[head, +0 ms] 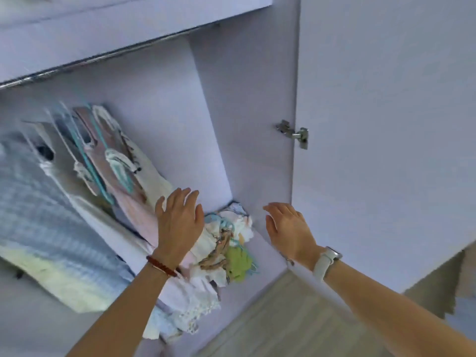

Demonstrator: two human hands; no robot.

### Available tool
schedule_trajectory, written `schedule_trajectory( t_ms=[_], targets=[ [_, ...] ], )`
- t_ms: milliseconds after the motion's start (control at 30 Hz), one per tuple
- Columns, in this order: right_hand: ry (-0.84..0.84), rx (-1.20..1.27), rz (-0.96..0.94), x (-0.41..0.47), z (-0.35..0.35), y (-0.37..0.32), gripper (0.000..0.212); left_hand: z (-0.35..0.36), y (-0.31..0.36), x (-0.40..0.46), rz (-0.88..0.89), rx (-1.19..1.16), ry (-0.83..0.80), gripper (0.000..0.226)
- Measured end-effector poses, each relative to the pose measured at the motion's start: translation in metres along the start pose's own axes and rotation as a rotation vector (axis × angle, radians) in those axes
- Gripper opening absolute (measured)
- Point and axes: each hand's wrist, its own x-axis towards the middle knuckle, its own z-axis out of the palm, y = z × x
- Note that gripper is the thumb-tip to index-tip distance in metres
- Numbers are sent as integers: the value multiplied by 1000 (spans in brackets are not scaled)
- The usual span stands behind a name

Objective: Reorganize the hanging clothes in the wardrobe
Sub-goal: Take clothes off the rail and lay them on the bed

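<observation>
Several garments (110, 166) hang on hangers from a metal rail (103, 56) in the open wardrobe, bunched toward the left. A pale blue knitted piece (43, 215) is the nearest. My left hand (177, 222), fingers spread and straight, lies against the right side of the hanging clothes, over a pink garment (136, 210). My right hand (288, 230) hovers open in the free space to the right, holding nothing. The rail's right part is bare.
A heap of loose clothes (226, 243) lies on the wardrobe floor between my hands. The open wardrobe door (386, 124) stands at the right with its hinge (296, 134). Wooden flooring (283, 325) shows below.
</observation>
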Motion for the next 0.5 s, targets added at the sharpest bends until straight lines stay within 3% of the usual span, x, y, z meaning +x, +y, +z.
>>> schedule_trajectory(
  t_ms=[200, 400, 500],
  targets=[
    [-55, 171, -196, 99, 22, -86, 33, -38, -83, 28, -203, 176, 154, 40],
    [-235, 574, -278, 176, 43, -175, 30, -41, -131, 41, -420, 229, -43, 50],
    [-326, 737, -283, 205, 49, -213, 23, -33, -140, 42, -444, 195, -103, 51]
  ],
)
